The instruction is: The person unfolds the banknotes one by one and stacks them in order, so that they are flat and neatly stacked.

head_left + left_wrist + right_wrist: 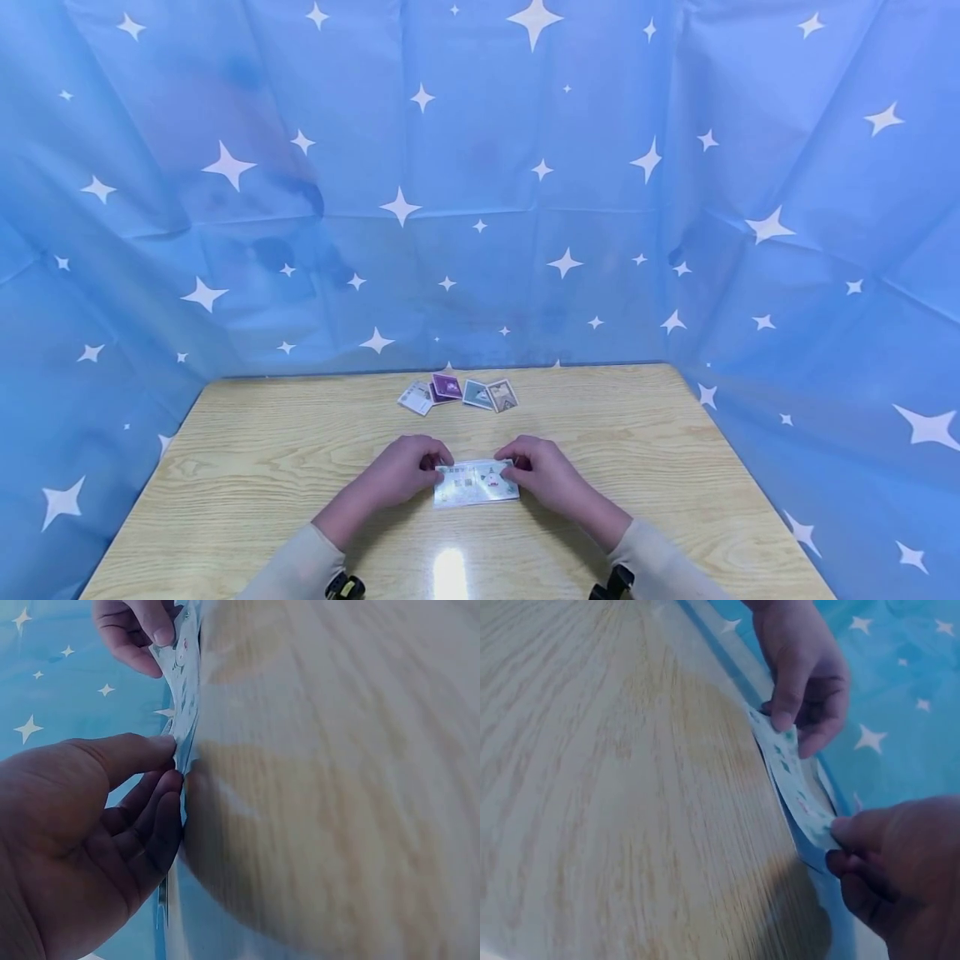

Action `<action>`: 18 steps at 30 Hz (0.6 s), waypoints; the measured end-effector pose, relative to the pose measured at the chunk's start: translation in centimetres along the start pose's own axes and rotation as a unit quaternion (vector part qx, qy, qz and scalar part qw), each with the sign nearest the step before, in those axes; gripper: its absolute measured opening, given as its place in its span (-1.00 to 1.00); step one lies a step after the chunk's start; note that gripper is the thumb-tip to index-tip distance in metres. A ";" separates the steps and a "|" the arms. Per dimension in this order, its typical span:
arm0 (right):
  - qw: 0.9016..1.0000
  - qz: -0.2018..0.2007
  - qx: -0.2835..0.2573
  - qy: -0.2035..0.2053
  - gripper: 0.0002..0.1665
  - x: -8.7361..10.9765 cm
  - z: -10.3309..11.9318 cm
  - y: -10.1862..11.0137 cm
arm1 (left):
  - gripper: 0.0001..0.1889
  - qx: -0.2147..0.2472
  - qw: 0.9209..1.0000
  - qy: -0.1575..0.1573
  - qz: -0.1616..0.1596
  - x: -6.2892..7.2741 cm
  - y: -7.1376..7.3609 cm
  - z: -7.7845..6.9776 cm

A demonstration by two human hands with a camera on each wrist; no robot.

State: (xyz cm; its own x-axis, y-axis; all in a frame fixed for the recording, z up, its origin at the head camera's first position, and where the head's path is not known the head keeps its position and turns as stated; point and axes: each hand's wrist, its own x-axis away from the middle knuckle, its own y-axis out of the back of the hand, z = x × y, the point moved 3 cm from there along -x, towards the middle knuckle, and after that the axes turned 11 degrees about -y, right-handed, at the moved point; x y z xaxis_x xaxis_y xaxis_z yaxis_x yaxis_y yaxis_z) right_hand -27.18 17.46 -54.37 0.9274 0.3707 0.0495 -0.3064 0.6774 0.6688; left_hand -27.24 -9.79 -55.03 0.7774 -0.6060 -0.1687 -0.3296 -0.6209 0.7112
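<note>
A pale rectangular paper slip (474,493) with small printed figures and green marks is held low over the wooden table, in front of me. My left hand (402,472) pinches its left end between thumb and fingers. At the other end, the thumb of my right hand (546,473) lies on top with the fingers beneath. In the right wrist view, the slip (789,776) bows slightly between the two hands. From the left wrist, the slip (182,682) appears nearly edge-on, and the left thumb and fingertips meet at its edge.
Toward the back of the wooden table (300,442) lie several small cards: a whitish card (415,399), overlapping purple cards (447,385), a teal card (476,394) and a brown card (502,396). A blue star-patterned cloth (480,183) hangs behind and at both sides.
</note>
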 end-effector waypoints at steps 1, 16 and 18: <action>1.000 0.000 0.011 0.004 -0.73 0.0 0.0 0.0 | -0.79 -0.004 1.000 0.000 0.001 0.0 0.0 0.0; 0.987 -0.014 0.154 0.034 -0.73 0.3 0.4 -0.2 | -0.82 -0.042 0.999 0.001 0.010 0.0 -0.1 -0.6; 0.986 -0.019 0.161 0.036 -0.73 0.3 0.4 -0.2 | -0.81 -0.042 0.999 -0.004 0.010 0.0 0.0 -0.7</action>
State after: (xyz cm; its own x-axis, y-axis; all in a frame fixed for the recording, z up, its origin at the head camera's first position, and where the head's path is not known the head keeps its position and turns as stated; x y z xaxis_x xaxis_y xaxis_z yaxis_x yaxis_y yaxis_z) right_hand -26.74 17.19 -54.19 0.9162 0.4000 -0.0249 -0.1769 0.4593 0.8705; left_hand -26.84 -9.48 -54.60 0.7669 -0.6219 -0.1585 -0.2993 -0.5651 0.7688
